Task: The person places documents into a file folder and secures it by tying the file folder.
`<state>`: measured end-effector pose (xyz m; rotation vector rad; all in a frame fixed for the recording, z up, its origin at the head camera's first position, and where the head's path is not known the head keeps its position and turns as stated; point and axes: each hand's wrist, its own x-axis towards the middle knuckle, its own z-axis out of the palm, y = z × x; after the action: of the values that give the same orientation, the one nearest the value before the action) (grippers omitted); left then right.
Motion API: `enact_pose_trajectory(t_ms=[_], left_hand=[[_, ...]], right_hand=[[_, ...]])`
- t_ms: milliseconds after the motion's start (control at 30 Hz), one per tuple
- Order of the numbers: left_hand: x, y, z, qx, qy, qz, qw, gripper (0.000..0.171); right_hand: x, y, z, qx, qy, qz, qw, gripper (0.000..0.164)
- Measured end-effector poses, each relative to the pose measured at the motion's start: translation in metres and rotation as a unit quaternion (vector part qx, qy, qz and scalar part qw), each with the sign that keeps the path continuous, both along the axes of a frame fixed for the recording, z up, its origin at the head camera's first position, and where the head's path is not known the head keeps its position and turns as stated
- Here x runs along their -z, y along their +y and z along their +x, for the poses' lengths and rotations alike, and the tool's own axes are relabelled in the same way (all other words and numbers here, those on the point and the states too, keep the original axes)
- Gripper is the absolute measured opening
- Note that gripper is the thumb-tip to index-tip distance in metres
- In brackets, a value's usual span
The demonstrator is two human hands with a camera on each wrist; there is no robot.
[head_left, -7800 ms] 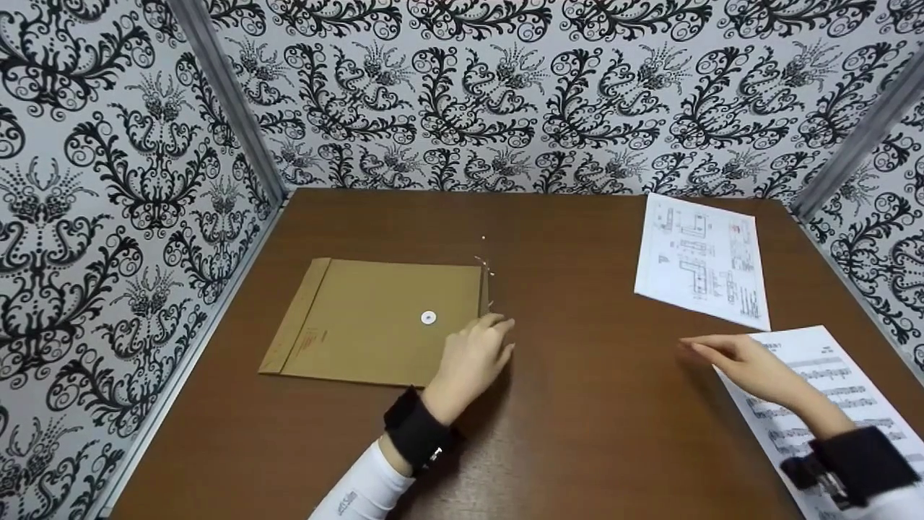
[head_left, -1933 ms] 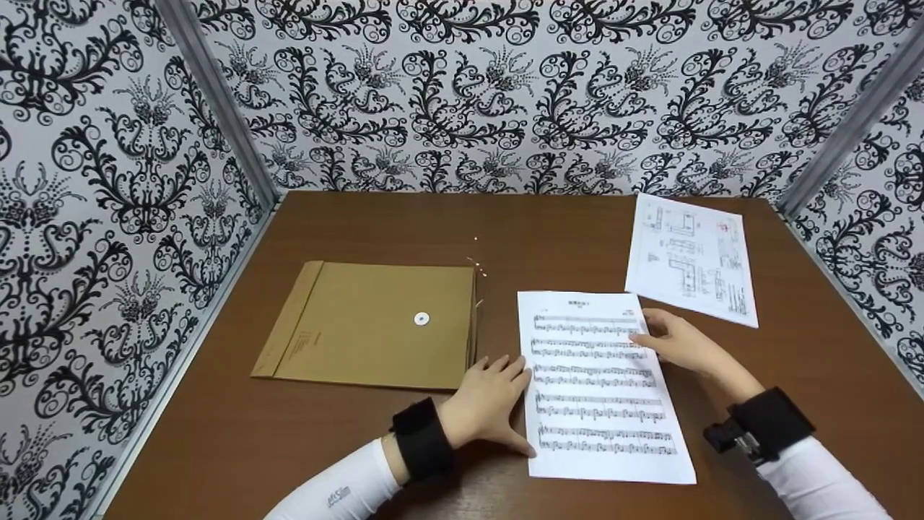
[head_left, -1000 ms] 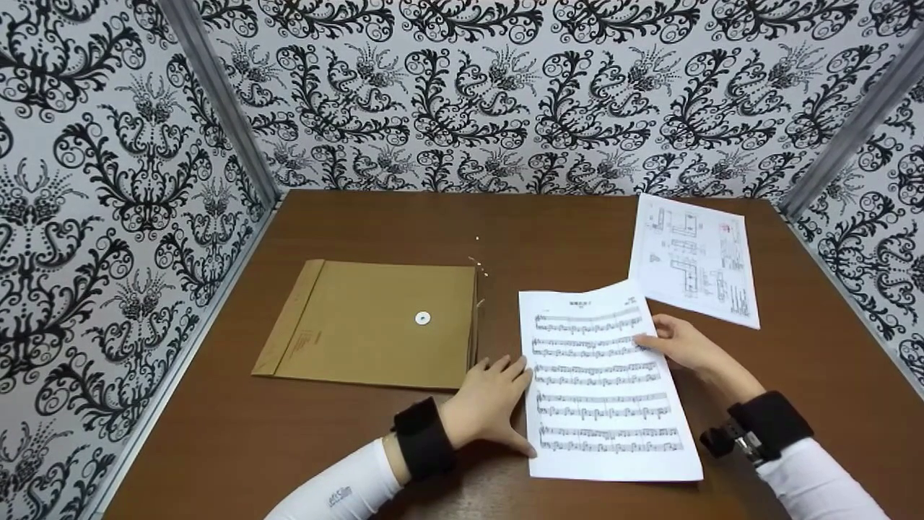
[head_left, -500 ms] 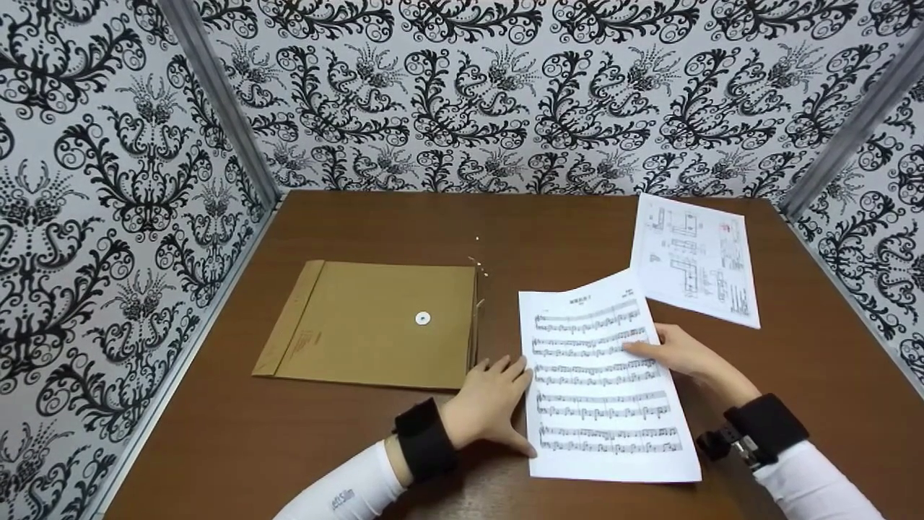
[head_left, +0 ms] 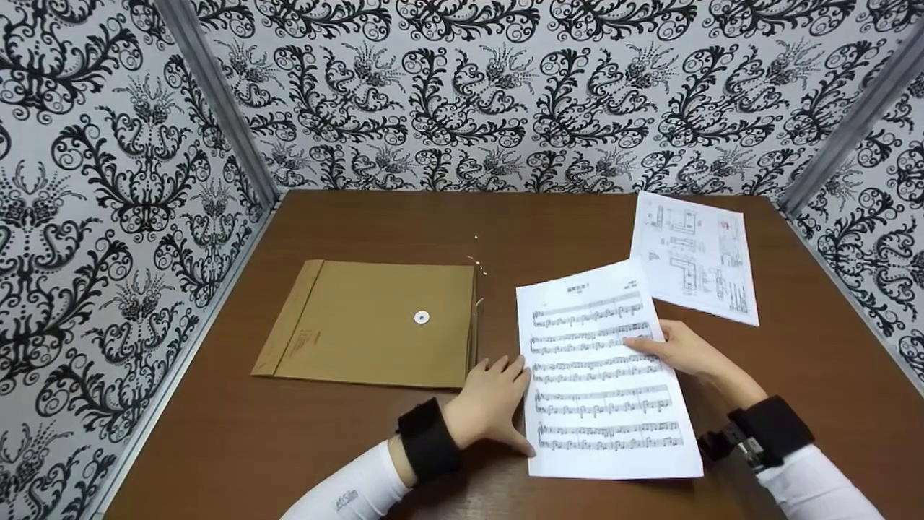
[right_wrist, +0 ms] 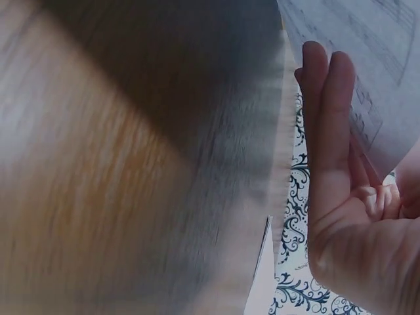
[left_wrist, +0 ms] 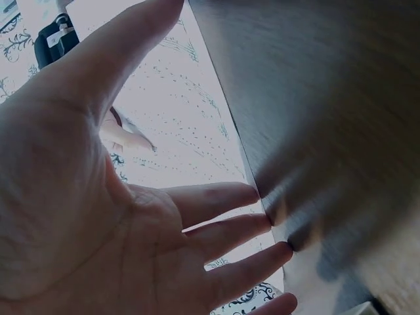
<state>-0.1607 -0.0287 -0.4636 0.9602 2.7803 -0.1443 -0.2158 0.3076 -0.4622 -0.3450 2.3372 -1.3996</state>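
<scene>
A white page of sheet music (head_left: 603, 383) is in front of the person, its upper right part raised and bowed. My right hand (head_left: 686, 354) pinches the page's right edge, thumb on top and fingers beneath; in the right wrist view, the fingers (right_wrist: 331, 118) reach behind the paper. My left hand (head_left: 491, 404) has its fingers spread, with fingertips and thumb against the page's left edge. In the left wrist view that same edge runs past the fingertips (left_wrist: 279, 256). A brown string-tie envelope (head_left: 382, 325) with a white button (head_left: 421, 318) lies to the left.
A second sheet (head_left: 696, 256), printed with a technical drawing, lies at the back right, its near left corner behind the music page. The envelope's thin string (head_left: 478, 266) trails on the brown table (head_left: 346, 440). Patterned walls (head_left: 462, 94) stand behind and at the sides.
The music page has come from the far right to the middle, and its right side has risen. My left hand has left the envelope's edge for the page; my right hand now pinches the page.
</scene>
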Motion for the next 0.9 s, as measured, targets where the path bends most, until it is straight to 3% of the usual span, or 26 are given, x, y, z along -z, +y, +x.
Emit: enact_pose_trajectory(t_ms=[200, 467, 733, 900], left_hand=[[0.003, 0.0, 0.0, -0.005, -0.014, 0.009, 0.9998, 0.118], [-0.003, 0.0, 0.002, -0.017, -0.039, 0.023, 0.9988, 0.117], [-0.007, -0.001, 0.0, -0.034, -0.063, 0.035, 0.9968, 0.115], [-0.01, -0.001, -0.001, -0.029, -0.069, 0.056, 0.9956, 0.108]], right_hand=[[0.0, 0.001, 0.002, 0.008, -0.012, -0.03, 0.999, 0.05], [0.0, 0.001, 0.002, 0.015, -0.036, -0.069, 0.997, 0.05], [-0.002, 0.008, 0.003, 0.023, -0.067, -0.131, 0.989, 0.038], [-0.003, 0.012, 0.003, 0.02, -0.075, -0.177, 0.981, 0.03]])
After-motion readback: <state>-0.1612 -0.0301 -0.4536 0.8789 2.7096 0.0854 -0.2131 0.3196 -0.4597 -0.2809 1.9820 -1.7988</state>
